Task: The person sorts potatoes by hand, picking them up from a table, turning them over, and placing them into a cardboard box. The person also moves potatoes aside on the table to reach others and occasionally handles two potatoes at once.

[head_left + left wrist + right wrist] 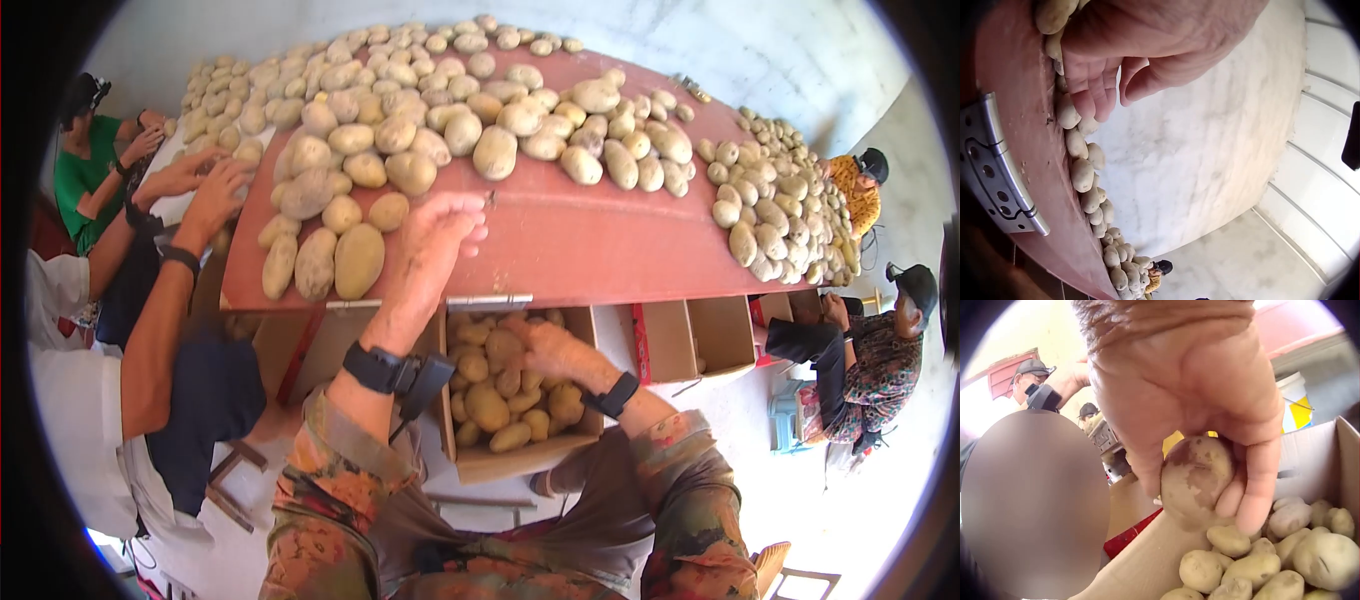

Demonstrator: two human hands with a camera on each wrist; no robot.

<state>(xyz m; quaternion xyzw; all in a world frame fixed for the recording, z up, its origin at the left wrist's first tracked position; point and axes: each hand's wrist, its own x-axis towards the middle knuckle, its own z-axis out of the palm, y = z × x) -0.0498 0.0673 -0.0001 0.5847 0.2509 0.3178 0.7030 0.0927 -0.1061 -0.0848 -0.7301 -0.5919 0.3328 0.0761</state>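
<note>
My right hand (565, 352) is down at a cardboard box (592, 325) of potatoes, below the table's near edge. In the right wrist view its fingers and thumb grip a brown-patched potato (1196, 481) just above the other potatoes (1279, 559) in the box. My left hand (432, 240) hovers over the red tabletop (600, 250), its fingers loosely bent and holding nothing. Nearest to it are loose potatoes (388, 211) at the front of the large heap. The left wrist view shows the left hand (1160, 44) with a gap between thumb and fingers.
A second cardboard box (722, 335) stands at the right under the table edge. Metal hinges (490, 301) sit along that edge. Another person's hands (205, 195) reach in at the left. More potatoes (785, 210) are heaped at the right, near other seated people.
</note>
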